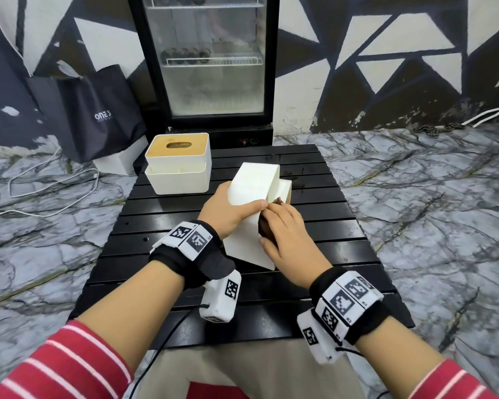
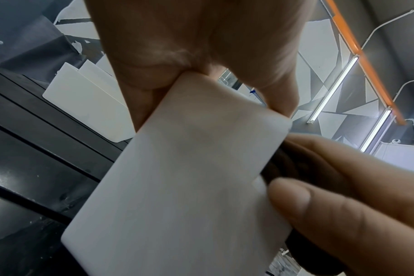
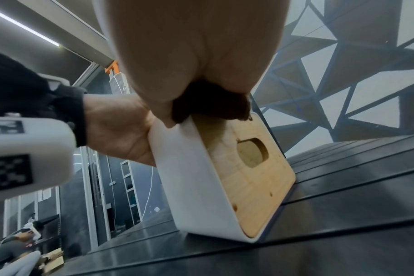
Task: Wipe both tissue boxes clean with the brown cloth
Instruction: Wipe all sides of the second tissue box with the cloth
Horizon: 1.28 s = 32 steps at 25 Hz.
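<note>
Both forearms are reaching forward from the near edge, converging at centre. Left hand (image 1: 224, 209) is curling over the tilted tissue box (image 1: 252, 208), thumb lying along its near face, fingers wrapping the far side. Right hand (image 1: 288, 236) is lying just right of it, fingers bunching the brown cloth (image 3: 210, 101) against the box's right side, thumb pointing left.

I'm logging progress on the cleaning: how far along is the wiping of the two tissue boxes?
Nothing shows as finished; cleanliness can't be judged here. In hand: the left hand grips the tilted tissue box, tipped on its edge on the black table, while the right hand presses the brown cloth against its wooden-lid side. Left: the rest of this box, and possibly the upright tissue box standing untouched behind.
</note>
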### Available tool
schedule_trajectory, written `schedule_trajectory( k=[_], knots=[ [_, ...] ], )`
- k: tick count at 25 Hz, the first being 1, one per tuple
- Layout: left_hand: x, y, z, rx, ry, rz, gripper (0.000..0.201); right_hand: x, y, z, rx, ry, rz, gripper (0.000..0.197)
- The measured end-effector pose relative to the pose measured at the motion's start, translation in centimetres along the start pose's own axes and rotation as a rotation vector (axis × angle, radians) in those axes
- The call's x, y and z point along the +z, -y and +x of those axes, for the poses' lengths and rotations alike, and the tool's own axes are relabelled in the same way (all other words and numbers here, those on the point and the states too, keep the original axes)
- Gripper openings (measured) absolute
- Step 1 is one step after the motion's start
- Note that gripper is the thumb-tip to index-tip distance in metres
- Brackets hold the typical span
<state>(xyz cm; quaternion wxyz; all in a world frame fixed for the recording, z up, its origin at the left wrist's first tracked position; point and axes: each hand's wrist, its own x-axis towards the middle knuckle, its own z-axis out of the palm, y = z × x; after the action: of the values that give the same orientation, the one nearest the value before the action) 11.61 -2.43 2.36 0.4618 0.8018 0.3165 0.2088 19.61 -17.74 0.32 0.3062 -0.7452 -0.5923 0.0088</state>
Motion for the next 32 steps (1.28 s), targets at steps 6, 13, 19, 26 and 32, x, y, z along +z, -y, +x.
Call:
schedule_trajectory(
  k=[6,13,19,26,32],
  knots=[
    [0.0,-0.8,-0.6,-0.007,-0.003,-0.01,0.084,-0.9,-1.6,-2.0,-0.068,-0.028,0.073,0.049],
    [-0.9,-0.5,-0.3,-0.039,-0.011,0.029,0.097,-2.8,-5.0,-2.4,0.167,-0.034,0.152,0.041],
    [-0.1,-1.0,-0.9,-0.042,0.029,0.028,0.103,-1.9,-8.4,-3.2,0.412,0.412,-0.132,0.046],
    [-0.2,-1.1,-0.7,-0.076,0.018,0.044,0.103,-1.3,-8.7,-3.5,0.415,0.454,-0.14,0.054],
    [-0.5,-1.5,-1.5,-0.11,0.044,0.077,0.085,-4.0,-6.0,-2.2,0.335,0.214,-0.029,0.044]
  ],
)
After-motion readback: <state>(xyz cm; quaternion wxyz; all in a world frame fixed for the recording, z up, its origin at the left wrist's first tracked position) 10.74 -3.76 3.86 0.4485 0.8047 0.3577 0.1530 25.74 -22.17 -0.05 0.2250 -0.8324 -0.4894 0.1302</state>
